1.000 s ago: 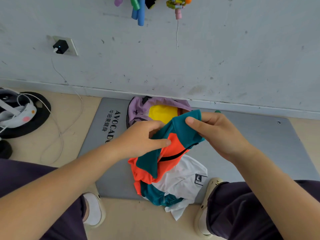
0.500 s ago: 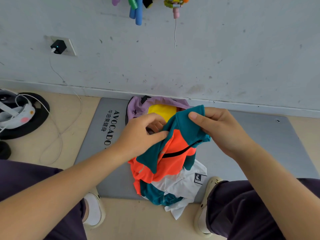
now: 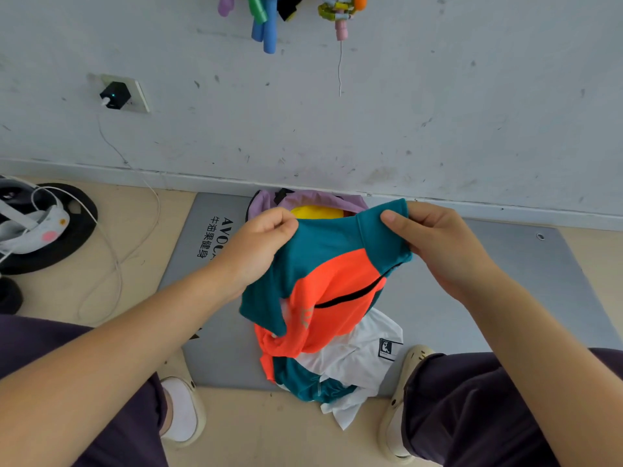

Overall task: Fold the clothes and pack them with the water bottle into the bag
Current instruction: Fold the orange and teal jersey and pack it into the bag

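A teal, orange and white garment (image 3: 332,284) hangs lifted over the grey mat (image 3: 526,281), its lower part bunched on the mat by my feet. My left hand (image 3: 259,244) grips its upper left edge. My right hand (image 3: 435,241) pinches the teal upper right corner. Behind the garment a lilac bag (image 3: 313,198) lies open against the wall, with something yellow (image 3: 315,212) showing inside. No water bottle is identifiable.
A wall socket with a black charger (image 3: 116,95) feeds a white cable (image 3: 114,254) across the floor at left. A black round base with a white headset (image 3: 37,227) sits far left. Coloured items (image 3: 266,21) hang on the wall above.
Both hands have drawn apart and upward, spreading the garment's top edge wide. The orange panel now hangs flatter between them.
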Demonstrator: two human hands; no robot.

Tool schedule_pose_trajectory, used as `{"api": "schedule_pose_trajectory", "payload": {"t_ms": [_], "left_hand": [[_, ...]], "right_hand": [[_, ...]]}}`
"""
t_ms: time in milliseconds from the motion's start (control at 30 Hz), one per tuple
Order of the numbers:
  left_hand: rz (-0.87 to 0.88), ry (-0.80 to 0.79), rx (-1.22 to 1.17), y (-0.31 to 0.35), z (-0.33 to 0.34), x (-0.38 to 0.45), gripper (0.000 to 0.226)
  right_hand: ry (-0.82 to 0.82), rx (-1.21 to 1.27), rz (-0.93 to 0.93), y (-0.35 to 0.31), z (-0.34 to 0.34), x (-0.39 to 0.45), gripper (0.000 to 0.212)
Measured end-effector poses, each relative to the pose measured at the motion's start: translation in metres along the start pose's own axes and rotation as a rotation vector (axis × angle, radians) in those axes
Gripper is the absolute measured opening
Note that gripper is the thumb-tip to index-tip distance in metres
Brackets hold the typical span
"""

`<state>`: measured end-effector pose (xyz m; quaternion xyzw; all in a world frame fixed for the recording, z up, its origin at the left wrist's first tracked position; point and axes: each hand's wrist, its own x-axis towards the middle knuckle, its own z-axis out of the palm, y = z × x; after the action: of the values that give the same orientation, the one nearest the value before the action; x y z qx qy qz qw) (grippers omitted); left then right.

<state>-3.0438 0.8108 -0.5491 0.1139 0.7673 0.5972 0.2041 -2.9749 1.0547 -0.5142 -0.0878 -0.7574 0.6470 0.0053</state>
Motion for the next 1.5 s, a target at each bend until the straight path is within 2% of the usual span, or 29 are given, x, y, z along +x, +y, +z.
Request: {"api": "schedule_pose_trajectory", "payload": {"t_ms": [67,133,200,333,433,500,567,633,733,767,867,933,1067,1233,1267,1333,1400,1500], "left_hand": [[0.005,-0.029,0.012,0.004,-0.001,-0.002,0.022],[0.033,-0.114,0.031,0.009,0.000,-0.004,0.033],[0.072,-0.218,0.151,0.012,0.001,-0.006,0.039],[0.069,-0.416,0.386,0.020,0.005,-0.012,0.033],[0.052,-0.468,0.380,0.017,0.017,-0.014,0.017],[0.062,-0.440,0.341,0.012,0.024,-0.014,0.014],[0.070,-0.378,0.323,0.008,0.027,-0.011,0.014],[0.034,-0.346,0.229,0.012,0.023,-0.010,0.026],[0.022,-0.324,-0.191,0.022,0.009,-0.007,0.031],[0.019,-0.318,-0.323,0.026,0.004,-0.006,0.028],[0.020,-0.304,-0.596,0.035,-0.009,-0.003,0.024],[0.039,-0.273,-0.662,0.038,-0.015,-0.001,0.025],[0.045,-0.252,-0.704,0.037,-0.021,-0.001,0.026],[0.051,-0.268,-0.737,0.035,-0.019,-0.003,0.025],[0.047,-0.238,-0.723,0.035,-0.019,-0.002,0.027],[0.037,-0.130,-0.669,0.033,-0.019,0.000,0.035],[0.029,-0.011,-0.528,0.031,-0.023,0.002,0.042],[0.011,0.057,-0.179,0.026,-0.028,0.002,0.030]], "right_hand": [[-0.036,0.004,-0.022,0.000,0.001,0.000,0.021],[-0.065,0.006,-0.041,0.000,0.004,-0.001,0.022],[-0.092,0.025,-0.052,-0.001,0.008,-0.003,0.027],[-0.155,0.040,-0.064,-0.003,0.018,-0.006,0.031],[-0.224,0.030,-0.070,0.000,0.030,-0.007,0.032],[-0.286,0.022,-0.069,0.000,0.038,-0.009,0.024],[-0.339,-0.034,-0.086,-0.003,0.042,-0.010,0.026],[-0.296,-0.110,-0.117,-0.005,0.040,-0.007,0.028],[-0.093,-0.133,-0.076,-0.001,0.030,0.003,0.036],[-0.094,-0.100,-0.043,0.001,0.025,0.005,0.043],[-0.351,0.045,0.030,0.013,0.021,0.005,0.073],[-0.444,0.034,0.094,0.018,0.025,0.004,0.078],[-0.396,-0.031,0.202,0.021,0.031,0.008,0.052],[-0.476,0.144,0.358,0.032,0.036,0.002,0.070],[-0.479,0.191,0.372,0.033,0.039,0.001,0.067],[-0.405,0.252,0.321,0.031,0.041,0.002,0.047],[-0.252,0.284,0.211,0.027,0.038,0.006,0.038],[-0.060,0.327,0.113,0.020,0.024,0.011,0.028]]}}
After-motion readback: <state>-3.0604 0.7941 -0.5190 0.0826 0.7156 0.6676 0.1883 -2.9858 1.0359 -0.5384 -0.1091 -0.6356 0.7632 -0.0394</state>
